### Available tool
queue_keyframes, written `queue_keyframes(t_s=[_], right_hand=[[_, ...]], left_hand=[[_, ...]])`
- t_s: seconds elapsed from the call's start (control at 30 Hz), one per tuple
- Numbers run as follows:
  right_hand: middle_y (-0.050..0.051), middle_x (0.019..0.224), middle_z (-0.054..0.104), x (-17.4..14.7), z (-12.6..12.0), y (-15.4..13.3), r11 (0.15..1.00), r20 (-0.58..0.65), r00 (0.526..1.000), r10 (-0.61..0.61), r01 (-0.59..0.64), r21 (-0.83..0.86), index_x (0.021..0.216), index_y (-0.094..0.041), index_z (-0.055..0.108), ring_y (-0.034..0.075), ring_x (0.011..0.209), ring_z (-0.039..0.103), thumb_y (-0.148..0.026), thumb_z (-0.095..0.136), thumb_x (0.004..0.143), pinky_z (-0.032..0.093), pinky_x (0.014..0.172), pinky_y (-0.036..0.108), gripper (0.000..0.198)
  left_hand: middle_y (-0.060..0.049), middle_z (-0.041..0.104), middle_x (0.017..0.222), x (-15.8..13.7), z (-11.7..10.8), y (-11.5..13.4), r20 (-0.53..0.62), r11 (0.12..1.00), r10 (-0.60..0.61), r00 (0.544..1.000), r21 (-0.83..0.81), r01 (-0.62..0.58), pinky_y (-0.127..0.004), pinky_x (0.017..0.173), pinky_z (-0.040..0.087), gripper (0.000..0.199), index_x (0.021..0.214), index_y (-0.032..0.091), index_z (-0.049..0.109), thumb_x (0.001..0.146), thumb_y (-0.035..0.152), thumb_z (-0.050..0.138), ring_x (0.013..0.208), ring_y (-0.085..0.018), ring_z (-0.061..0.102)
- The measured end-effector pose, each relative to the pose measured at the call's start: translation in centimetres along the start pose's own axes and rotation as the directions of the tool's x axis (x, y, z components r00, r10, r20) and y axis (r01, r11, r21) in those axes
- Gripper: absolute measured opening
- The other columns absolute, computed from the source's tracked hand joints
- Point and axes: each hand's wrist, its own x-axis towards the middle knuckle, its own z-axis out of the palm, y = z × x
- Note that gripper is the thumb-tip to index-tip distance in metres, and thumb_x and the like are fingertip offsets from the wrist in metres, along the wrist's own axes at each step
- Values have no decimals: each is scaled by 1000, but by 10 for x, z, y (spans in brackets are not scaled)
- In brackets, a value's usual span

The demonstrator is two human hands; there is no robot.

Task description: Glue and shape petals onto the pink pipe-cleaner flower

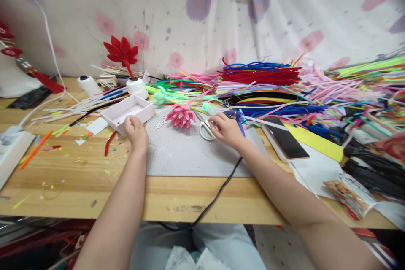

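White box [147, 114] and curled left hand [136, 132] are left of pink flower [180, 117], scissors [201, 129] and bent right hand [226, 129] right; either grasp, I cannot tell.

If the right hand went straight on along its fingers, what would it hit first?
Most likely the scissors: their pale handle loops lie right at the right hand's fingertips, though contact is unclear. Just beyond, roughly in the same line, is the pink flower.
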Motion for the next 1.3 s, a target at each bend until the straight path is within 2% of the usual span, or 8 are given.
queue_keyframes(t_s=[0.1,0.27,0.47,0.7,0.87,0.93,1.13,1.3], right_hand=[[3,67,59,-16,-9,7,1000,99,995,-3,4,-8,78,-17,59,11,57,49,-26,39,86,31,55,23,24],[3,56,54,-40,-21,17,997,188,980,65,-55,-62,57,-18,51,11,53,45,-33,34,87,27,54,24,38],[0,47,46,-55,-30,29,960,206,939,275,-257,-112,48,-19,41,10,46,37,-45,30,86,26,52,25,47],[2,43,45,-56,-41,43,828,39,850,525,-500,-253,43,-19,37,11,45,39,-57,37,78,24,50,26,52],[2,45,47,-53,-44,52,685,63,717,694,-631,-364,44,-20,39,14,47,42,-72,40,71,23,49,26,58],[3,48,50,-52,-43,53,662,46,697,716,-656,-362,48,-20,42,15,49,44,-73,41,70,23,50,26,57],[5,67,60,-52,-26,54,755,13,765,644,-632,-174,71,-19,54,17,61,51,-67,46,73,30,52,26,49],[10,84,64,-49,-8,58,778,-18,781,624,-624,-73,83,-18,58,22,76,56,-60,49,75,37,63,29,44]], left_hand=[[3,39,55,5,-5,0,112,960,76,991,259,-103,-22,55,34,24,64,19,41,85,30,34,54,-11,40],[-1,55,65,8,-19,-1,379,787,79,922,543,-292,-26,59,33,20,66,18,53,79,32,48,62,-14,47],[-4,62,82,-3,-23,-16,521,744,110,847,521,-417,-28,71,39,15,83,18,61,71,26,57,78,-18,55],[-6,58,84,-8,-14,-17,609,691,170,775,487,-534,-34,83,39,20,88,20,67,74,30,58,90,-23,53],[-6,58,82,-7,-9,-18,617,676,151,772,506,-536,-34,83,39,17,84,19,67,76,27,55,88,-22,53],[-7,58,83,-6,-7,-18,618,668,143,773,517,-536,-34,82,39,16,82,19,67,76,25,54,87,-22,53],[-8,60,84,-6,-6,-13,562,679,181,807,522,-516,-35,82,39,17,82,16,64,78,25,50,86,-22,52],[-4,64,78,-16,-4,-5,436,888,167,884,324,-327,-28,71,41,16,82,16,65,76,26,55,68,-15,52]])
